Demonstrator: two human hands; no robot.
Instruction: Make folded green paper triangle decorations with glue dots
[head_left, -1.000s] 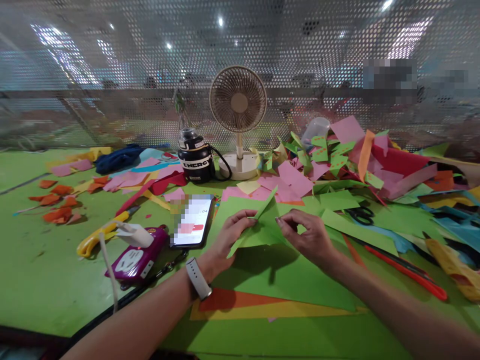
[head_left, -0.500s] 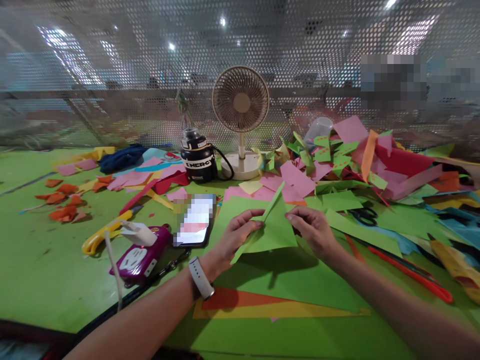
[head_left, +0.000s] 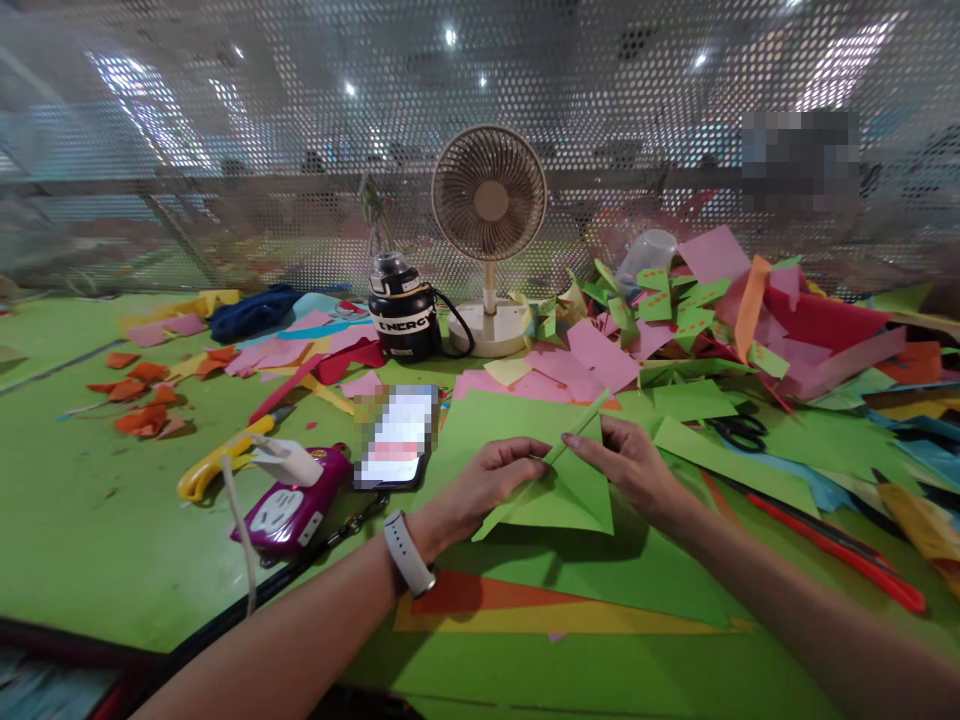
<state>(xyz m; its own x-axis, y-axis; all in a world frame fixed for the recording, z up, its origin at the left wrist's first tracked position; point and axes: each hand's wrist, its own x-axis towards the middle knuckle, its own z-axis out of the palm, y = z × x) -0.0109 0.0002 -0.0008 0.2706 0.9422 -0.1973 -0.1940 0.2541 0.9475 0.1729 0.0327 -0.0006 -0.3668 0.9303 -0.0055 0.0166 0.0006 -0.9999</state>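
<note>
- Near the middle of the green bench (head_left: 97,540): pinching a folded green paper triangle (head_left: 566,490) between both hands, just above a larger green sheet (head_left: 600,570).
- Closing the left hand (head_left: 484,485) on the triangle's left part, thumb and fingers gripping the fold; wearing a white watch band (head_left: 409,553) on that wrist.
- Gripping the upper edge with the right hand (head_left: 637,468), fingers curled over the paper, index fingertip pressing along the crease.
- Lying under the large sheet, toward the near edge: orange and yellow sheets (head_left: 480,605).
- Resting just left of the hands: a phone (head_left: 396,438) with a blurred screen, beside a purple power strip (head_left: 289,505) carrying a white plug, and a yellow-handled cutter (head_left: 217,465).
- Standing farther back: a black flask (head_left: 403,310) and a small beige fan (head_left: 489,200) against the perforated screen.
- Heaping up at far right: a pile of pink, green and red paper scraps (head_left: 697,300), with black scissors (head_left: 739,432) just in front.
- Scattering at far left: orange scraps (head_left: 142,400).
</note>
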